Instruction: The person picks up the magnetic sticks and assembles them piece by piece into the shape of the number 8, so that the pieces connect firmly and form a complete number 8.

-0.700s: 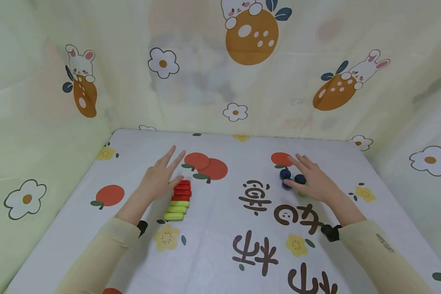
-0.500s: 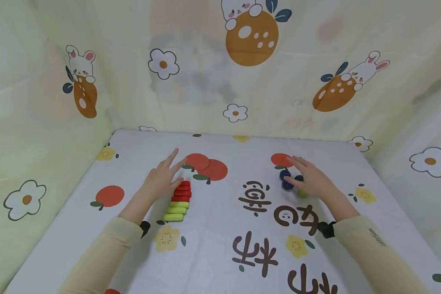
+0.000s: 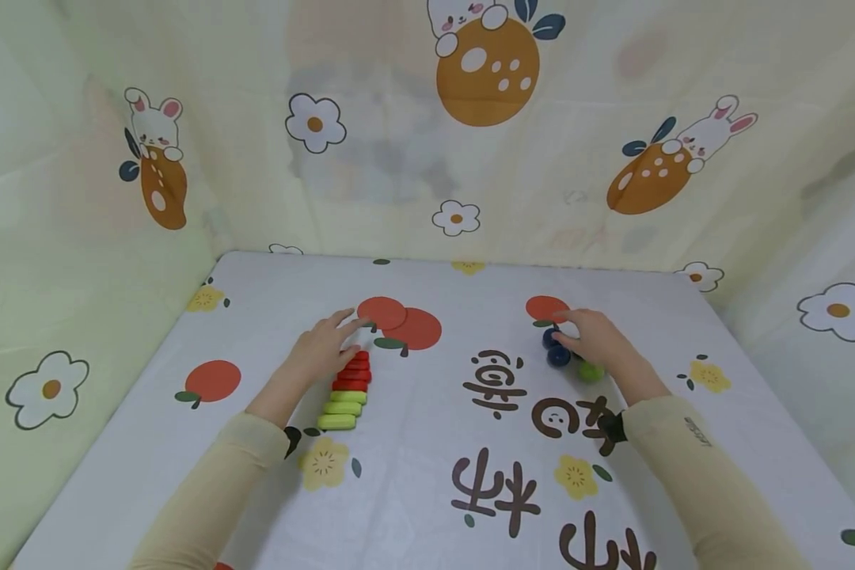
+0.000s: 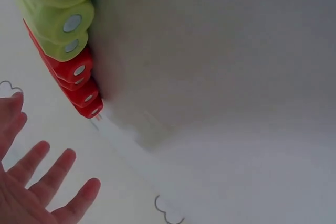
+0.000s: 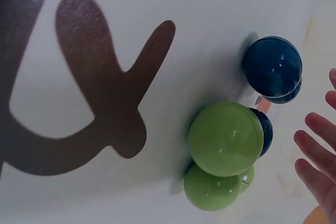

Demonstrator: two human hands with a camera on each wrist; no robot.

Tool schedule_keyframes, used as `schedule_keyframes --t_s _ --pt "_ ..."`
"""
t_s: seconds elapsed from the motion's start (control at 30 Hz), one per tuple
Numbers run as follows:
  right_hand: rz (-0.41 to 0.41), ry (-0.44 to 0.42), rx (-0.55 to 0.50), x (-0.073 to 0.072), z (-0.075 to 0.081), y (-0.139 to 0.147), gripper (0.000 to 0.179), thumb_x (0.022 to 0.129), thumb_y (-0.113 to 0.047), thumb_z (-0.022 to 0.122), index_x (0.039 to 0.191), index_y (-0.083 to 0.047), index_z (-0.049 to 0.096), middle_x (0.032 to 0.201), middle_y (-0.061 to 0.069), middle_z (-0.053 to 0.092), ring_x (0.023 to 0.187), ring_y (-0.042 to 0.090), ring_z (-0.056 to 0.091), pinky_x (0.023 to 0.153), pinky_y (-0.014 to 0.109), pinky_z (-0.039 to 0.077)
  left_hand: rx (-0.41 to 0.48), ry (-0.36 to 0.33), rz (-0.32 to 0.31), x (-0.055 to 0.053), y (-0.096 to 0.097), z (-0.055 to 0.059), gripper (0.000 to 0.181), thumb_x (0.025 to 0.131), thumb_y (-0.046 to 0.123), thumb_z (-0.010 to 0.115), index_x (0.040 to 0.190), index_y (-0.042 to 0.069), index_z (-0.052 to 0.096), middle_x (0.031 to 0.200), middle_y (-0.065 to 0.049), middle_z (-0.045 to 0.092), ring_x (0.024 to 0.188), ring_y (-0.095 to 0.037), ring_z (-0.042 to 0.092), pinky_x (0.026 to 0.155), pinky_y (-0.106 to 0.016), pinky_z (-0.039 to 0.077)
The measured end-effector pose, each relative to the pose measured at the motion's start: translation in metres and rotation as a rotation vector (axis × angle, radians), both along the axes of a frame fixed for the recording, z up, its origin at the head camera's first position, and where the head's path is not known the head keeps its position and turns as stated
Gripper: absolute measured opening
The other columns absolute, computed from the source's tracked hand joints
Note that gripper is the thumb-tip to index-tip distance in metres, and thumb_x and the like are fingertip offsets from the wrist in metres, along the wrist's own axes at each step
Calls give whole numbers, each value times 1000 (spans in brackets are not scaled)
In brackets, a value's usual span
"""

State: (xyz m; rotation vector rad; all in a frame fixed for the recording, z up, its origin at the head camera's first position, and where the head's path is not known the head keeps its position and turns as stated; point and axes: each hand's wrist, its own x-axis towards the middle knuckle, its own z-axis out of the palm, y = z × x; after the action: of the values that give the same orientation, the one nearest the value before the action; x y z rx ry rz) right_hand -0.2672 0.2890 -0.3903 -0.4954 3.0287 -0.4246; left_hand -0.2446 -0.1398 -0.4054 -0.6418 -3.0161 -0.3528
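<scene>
My left hand (image 3: 319, 350) is over the far end of a row of short rods, its fingers spread and nothing in its grasp. The red rods (image 3: 355, 375) make up the far part of that row; the light green rods (image 3: 341, 409) lie at the near end. In the left wrist view, the rods show pale round discs (image 4: 72, 23) on their ends. Above a cluster of balls, my right hand (image 3: 602, 342) reaches with loosely bent fingers. Dark blue balls (image 5: 273, 66) and green balls (image 5: 226, 139) sit close together there. The hand partly hides them in the head view.
A white tablecloth (image 3: 413, 435) printed with fruit, flowers and brown lettering covers the table. Pale curtains (image 3: 385, 174) with rabbit prints stand behind and at both sides. A dark strap (image 3: 615, 427) shows at the right wrist.
The left hand has come lower and slightly right, toward the red rods. The right hand has moved down and left over the balls, its fingers bending more. Rods and balls stay put.
</scene>
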Motion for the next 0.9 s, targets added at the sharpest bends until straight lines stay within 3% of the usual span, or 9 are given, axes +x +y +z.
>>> schedule_keyframes --t_s 0.27,0.43,0.57,0.7,0.9 --pt "12 -12 -1 -9 -7 -3 36 87 -13 61 115 9 57 110 25 59 106 41 51 91 52 37 -12 -51 -7 -5 1 -8 44 89 20 59 132 14 50 129 -18 48 110 -35 51 83 -48 46" --pt "-40 -50 14 -14 -11 0 34 88 -13 60 115 8 57 110 26 59 106 41 51 91 52 38 -25 -118 15 -7 4 -11 39 90 20 58 128 13 54 126 -16 51 116 -32 48 89 -47 43" --pt "-85 -74 25 -16 -13 1 35 88 -15 61 115 7 58 109 26 58 104 40 52 89 51 39 -20 -144 38 -7 6 -13 32 90 19 58 121 11 60 118 -13 56 109 -28 52 87 -44 45" --pt "-73 -66 33 -17 -15 1 34 87 -15 62 111 8 59 105 27 59 100 40 53 88 51 40 -10 -171 58 -7 6 -13 27 90 19 58 116 11 63 109 -10 60 99 -25 55 83 -41 46" --pt "-45 -49 33 -17 -16 -1 31 85 -12 64 107 10 59 101 26 61 98 40 55 87 50 41 -9 -181 54 -8 4 -12 25 90 17 58 113 10 65 109 -11 60 99 -26 55 84 -41 46"
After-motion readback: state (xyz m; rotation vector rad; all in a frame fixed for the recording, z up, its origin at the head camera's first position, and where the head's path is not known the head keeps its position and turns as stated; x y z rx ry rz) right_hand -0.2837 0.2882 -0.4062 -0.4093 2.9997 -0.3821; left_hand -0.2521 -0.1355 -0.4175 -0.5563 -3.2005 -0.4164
